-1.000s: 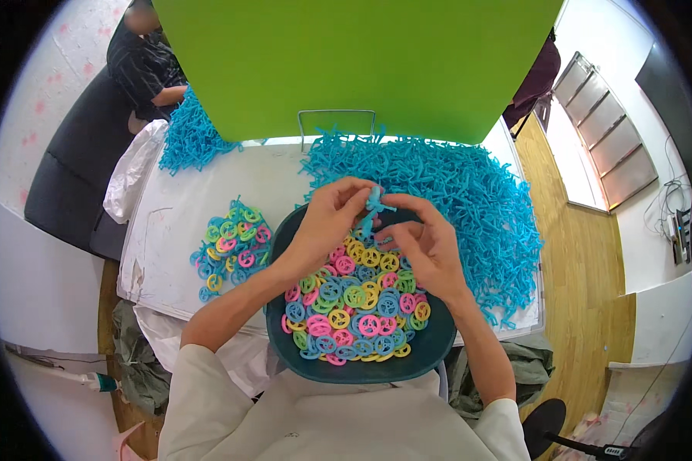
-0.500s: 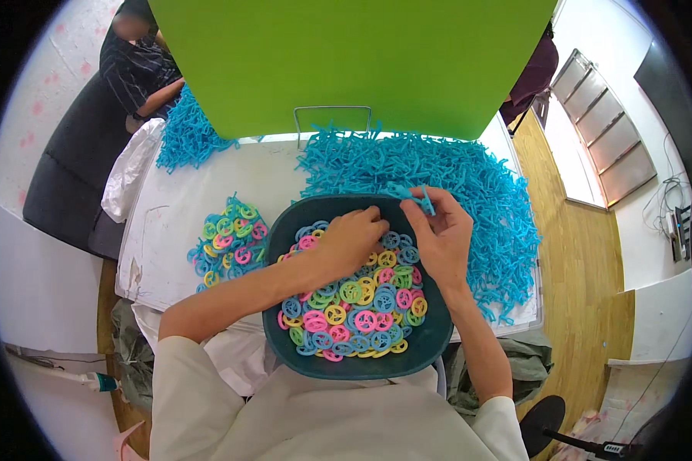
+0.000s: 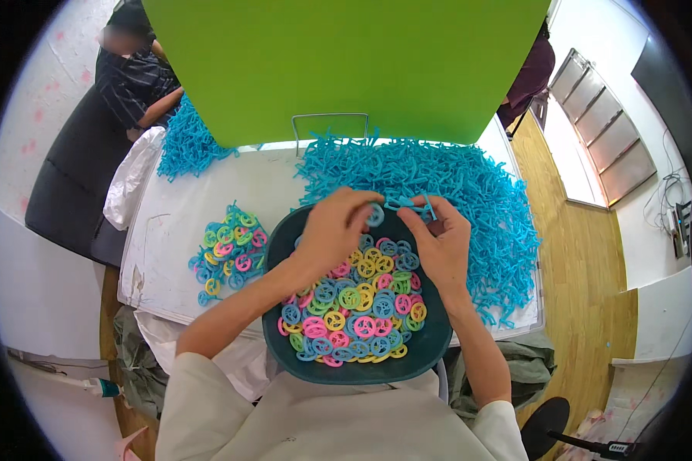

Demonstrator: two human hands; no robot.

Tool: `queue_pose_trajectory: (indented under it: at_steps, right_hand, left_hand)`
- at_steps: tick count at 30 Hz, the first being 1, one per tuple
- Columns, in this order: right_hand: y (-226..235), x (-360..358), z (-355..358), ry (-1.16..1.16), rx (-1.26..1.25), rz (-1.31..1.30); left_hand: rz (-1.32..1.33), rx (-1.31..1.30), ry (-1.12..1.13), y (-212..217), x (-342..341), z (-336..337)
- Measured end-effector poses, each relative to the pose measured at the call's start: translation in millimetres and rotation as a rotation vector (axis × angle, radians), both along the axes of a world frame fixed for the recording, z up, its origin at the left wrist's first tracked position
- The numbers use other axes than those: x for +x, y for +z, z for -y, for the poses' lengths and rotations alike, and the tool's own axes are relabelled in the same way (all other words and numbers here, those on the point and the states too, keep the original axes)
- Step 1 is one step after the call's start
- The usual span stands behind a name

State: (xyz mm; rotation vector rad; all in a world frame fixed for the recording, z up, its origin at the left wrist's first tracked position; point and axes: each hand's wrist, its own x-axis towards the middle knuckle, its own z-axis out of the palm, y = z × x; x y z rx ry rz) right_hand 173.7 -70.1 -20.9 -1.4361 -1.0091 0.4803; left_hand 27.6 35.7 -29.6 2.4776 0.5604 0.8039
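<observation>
A dark green tub [image 3: 361, 373] full of small spoked plastic wheels [image 3: 351, 298] in blue, pink, yellow and green stands in front of me. Over its far left part, my left hand [image 3: 332, 229] pinches a blue wheel [image 3: 375, 214]. My right hand [image 3: 444, 237], at the far right rim, grips a small blue branched plastic piece [image 3: 417, 204] between thumb and fingers. The wheel and the piece are close together; whether they touch I cannot tell. Beyond my right hand spreads a large heap of similar blue pieces [image 3: 480, 192].
Left of the tub lies a small pile of coloured wheels with blue stems [image 3: 231, 250] on the white table [image 3: 161, 253]. A green board [image 3: 346, 69] and a wire stand [image 3: 329, 116] rise at the back. Another person [image 3: 138, 81] sits far left near more blue pieces [image 3: 192, 146].
My left hand has come up out of the wheels with a blue wheel and moved toward my right hand. The right hand has stayed almost in place with its blue piece.
</observation>
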Motion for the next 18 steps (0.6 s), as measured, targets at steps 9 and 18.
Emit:
queue_pose_trajectory:
  at_steps: [9, 18]
  right_hand:
    - [-13, 4, -1, 0.071, -0.106, 0.033]
    - [1, -4, -1, 0.142, -0.112, 0.036]
  left_hand:
    - [0.281, -0.915, -0.076, 16, -9, -4]
    - [0.285, -1.064, -0.038, 7, -9, -7]
